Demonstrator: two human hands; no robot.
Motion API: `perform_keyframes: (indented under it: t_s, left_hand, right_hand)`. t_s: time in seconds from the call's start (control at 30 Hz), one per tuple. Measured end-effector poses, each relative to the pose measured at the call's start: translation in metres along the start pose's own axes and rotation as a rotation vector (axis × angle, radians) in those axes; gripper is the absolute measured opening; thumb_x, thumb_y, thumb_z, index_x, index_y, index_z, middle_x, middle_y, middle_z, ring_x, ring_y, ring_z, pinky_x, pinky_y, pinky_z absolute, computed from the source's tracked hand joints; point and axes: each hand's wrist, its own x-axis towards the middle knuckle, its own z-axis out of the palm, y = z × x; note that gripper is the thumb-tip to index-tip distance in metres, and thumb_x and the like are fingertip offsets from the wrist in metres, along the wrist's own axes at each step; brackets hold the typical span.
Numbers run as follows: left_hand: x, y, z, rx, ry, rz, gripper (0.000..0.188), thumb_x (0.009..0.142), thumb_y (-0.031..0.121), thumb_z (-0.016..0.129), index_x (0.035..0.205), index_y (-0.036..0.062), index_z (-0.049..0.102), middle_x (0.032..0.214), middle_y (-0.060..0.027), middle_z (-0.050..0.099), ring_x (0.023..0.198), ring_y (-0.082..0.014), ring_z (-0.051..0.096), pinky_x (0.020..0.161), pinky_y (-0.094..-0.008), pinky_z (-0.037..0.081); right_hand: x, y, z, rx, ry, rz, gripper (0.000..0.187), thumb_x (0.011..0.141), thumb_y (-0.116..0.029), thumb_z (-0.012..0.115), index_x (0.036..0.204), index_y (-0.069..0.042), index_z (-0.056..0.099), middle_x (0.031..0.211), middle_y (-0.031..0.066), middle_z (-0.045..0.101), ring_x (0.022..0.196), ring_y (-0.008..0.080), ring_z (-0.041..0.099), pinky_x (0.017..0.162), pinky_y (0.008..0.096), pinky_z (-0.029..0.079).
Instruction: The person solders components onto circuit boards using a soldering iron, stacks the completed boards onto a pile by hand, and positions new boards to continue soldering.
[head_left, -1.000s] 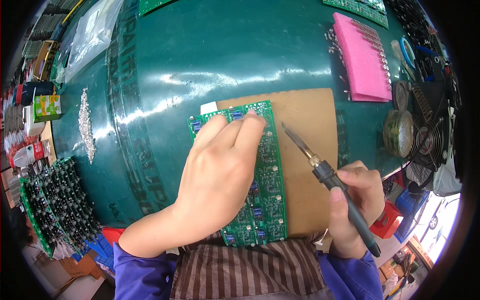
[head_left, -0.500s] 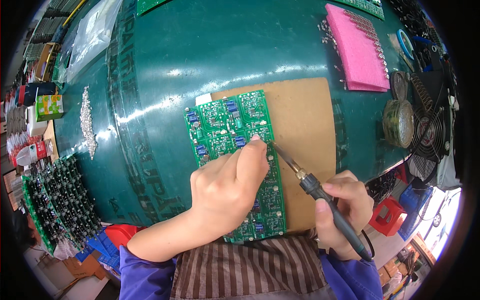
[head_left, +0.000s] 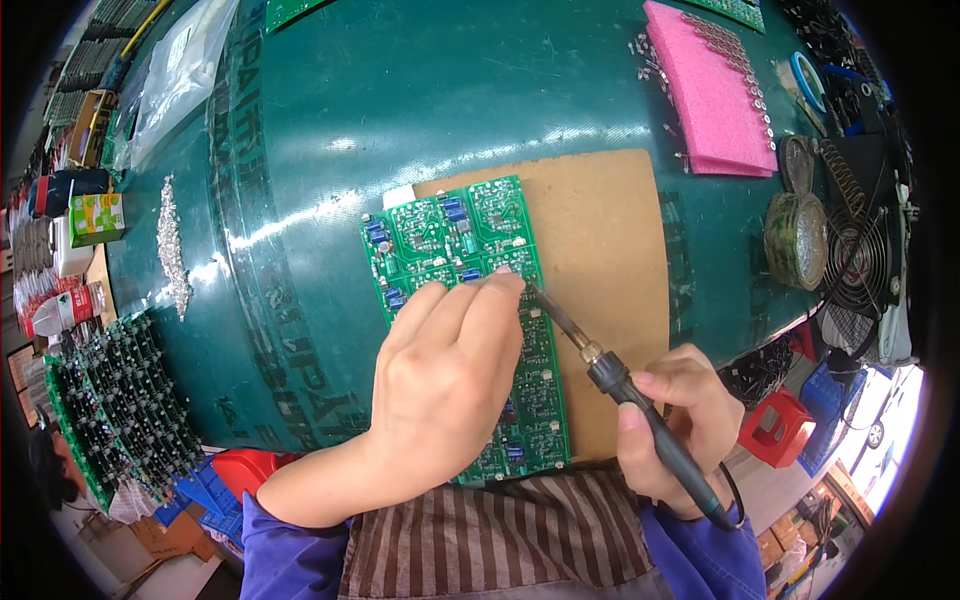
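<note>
A green circuit board panel (head_left: 500, 215), dense with small parts and blue cylindrical components, lies on a brown cardboard sheet (head_left: 600, 230). My left hand (head_left: 435, 375) rests over the middle of the panel, its fingers closed in a pinch near the right edge. Whatever the fingertips hold is hidden or too small to name. In my right hand (head_left: 690, 415) is a soldering iron (head_left: 610, 372) with a dark handle, gripped like a pen. Its tip reaches the board's right edge, just beside my left fingertips; I cannot tell whether it touches.
A pink foam block (head_left: 705, 90) with a row of metal parts lies at the far right. Right of it are a round tin (head_left: 797, 245) and a black fan (head_left: 855, 265). Small silvery parts (head_left: 172, 250) form a strip at left, near stacked circuit boards (head_left: 125, 410).
My left fingers have shifted slightly left and curl more over the board. The soldering iron has moved a little left with its tip. The whole view has shifted slightly.
</note>
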Motion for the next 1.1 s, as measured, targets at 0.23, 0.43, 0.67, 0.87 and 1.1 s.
perform_keyframes:
  t_s: [0.23,0.43,0.67,0.87,1.1]
  left_hand:
    - [-0.005,0.005,0.004,0.04,0.033,-0.038,0.023,0.073,-0.005,0.07,0.094,-0.0001,0.064,0.07,-0.0062,0.062,0.055,-0.0193,0.054,0.049,-0.0299,0.046]
    - [-0.008,0.005,0.006,0.104,0.04,-0.034,0.018,0.072,-0.003,0.072,0.089,0.0034,0.067,0.071,-0.0052,0.065,0.052,-0.0174,0.053,0.047,-0.0294,0.044]
    - [0.0,0.015,-0.004,0.016,-0.063,-0.189,0.019,0.074,-0.004,0.072,0.089,0.0045,0.066,0.075,-0.0068,0.065,0.064,-0.0216,0.06,0.058,-0.0329,0.048]
    - [-0.005,0.008,0.008,0.047,0.052,-0.075,0.016,0.076,-0.003,0.07,0.089,0.0,0.06,0.061,-0.0058,0.054,0.05,-0.0181,0.049,0.044,-0.0316,0.041]
    - [-0.001,0.012,0.007,0.174,0.052,-0.005,0.013,0.078,0.003,0.072,0.086,0.0039,0.061,0.057,-0.0025,0.052,0.045,-0.0165,0.049,0.04,-0.0304,0.039]
  right_hand:
    - [0.002,0.0,0.004,0.001,0.007,-0.006,0.023,0.068,-0.001,0.071,0.089,0.003,0.062,0.066,0.0105,0.062,0.054,0.0236,0.059,0.054,0.0314,0.048]
    - [0.006,-0.004,0.001,0.001,-0.02,-0.006,0.023,0.069,-0.001,0.072,0.09,0.003,0.062,0.068,0.0111,0.063,0.055,0.0238,0.06,0.054,0.0316,0.048]
    - [0.001,-0.001,-0.005,0.011,0.018,0.036,0.024,0.068,-0.001,0.071,0.09,0.003,0.062,0.067,0.0119,0.063,0.054,0.0228,0.059,0.053,0.0309,0.046]
    - [0.002,0.002,0.001,0.015,0.018,0.014,0.025,0.068,-0.001,0.072,0.09,0.003,0.062,0.067,0.0109,0.063,0.053,0.0227,0.058,0.053,0.0311,0.046]
    - [0.004,-0.005,-0.004,-0.078,0.045,0.01,0.026,0.067,0.0,0.072,0.092,0.001,0.063,0.068,0.0088,0.063,0.055,0.0222,0.06,0.055,0.0306,0.047]
